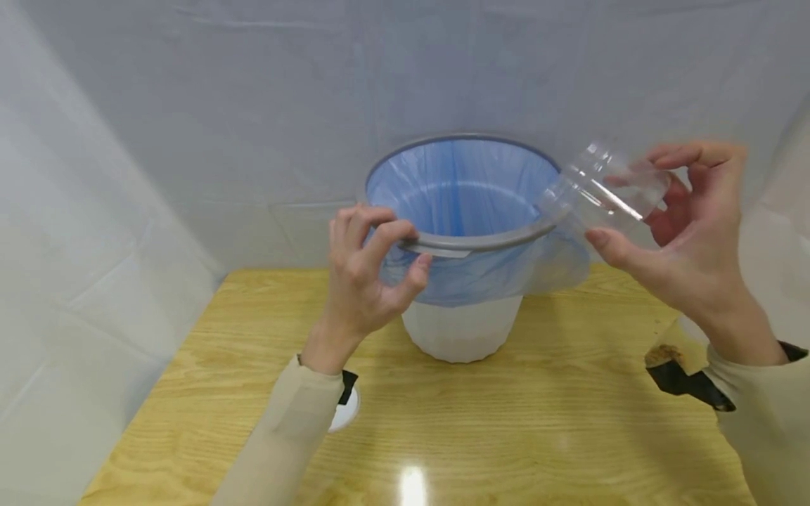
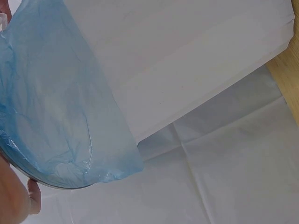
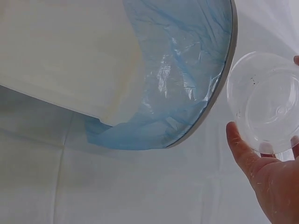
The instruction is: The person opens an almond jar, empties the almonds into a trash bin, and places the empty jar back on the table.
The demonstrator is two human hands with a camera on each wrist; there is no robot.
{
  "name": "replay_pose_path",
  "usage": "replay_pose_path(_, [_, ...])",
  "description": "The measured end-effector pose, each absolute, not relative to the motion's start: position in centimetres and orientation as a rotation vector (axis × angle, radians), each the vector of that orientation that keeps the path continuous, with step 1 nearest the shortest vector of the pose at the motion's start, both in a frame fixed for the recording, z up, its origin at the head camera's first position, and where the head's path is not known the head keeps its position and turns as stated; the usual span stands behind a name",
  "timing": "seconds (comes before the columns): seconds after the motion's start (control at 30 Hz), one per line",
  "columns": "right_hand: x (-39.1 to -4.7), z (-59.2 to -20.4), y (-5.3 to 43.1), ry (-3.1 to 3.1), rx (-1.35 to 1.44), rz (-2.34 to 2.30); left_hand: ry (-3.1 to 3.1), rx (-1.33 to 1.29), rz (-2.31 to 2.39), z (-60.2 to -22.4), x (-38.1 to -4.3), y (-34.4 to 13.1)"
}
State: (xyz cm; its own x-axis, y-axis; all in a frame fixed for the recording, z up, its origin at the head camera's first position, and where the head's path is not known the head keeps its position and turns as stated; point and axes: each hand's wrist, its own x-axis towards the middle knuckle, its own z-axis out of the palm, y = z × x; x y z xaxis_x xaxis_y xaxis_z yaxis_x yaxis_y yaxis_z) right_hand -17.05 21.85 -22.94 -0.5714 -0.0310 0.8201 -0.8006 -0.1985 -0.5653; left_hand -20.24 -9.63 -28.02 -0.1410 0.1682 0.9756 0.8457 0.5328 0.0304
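Note:
A white trash bin [image 1: 462, 334] stands on the table, lined with a translucent blue bag [image 1: 455, 183] that folds over its outer wall under a grey rim [image 1: 506, 242]. My left hand [image 1: 367, 270] grips the near-left part of that rim, fingers over the top and thumb on the outside. On the right, my right hand [image 1: 702, 232] holds a clear plastic jar [image 1: 607, 193] by its base end, tilted with its mouth over the bin's right edge. In the right wrist view, the jar's round base [image 3: 273, 107] shows small dark specks.
A white round object [image 1: 344, 411] lies on the wooden table [image 1: 506, 436], partly hidden by my left wrist. White sheeting [image 1: 285, 119] hangs behind the table and at its sides. Near my right cuff is a pale item with a brown patch [image 1: 664, 355], its kind unclear.

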Motion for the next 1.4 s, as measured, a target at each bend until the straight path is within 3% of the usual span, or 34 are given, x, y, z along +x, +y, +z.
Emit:
replay_pose_path(0.7, [-15.7,-24.8,22.1,-1.328,1.029,1.923,-1.635,-0.871,-0.742,-28.0,-20.4,-9.8])
replay_pose_path(1.4, [-14.0,-27.1,22.0,-1.618,1.014,1.671,-1.646,-0.866,-0.751,-27.9,-20.5,-9.9])
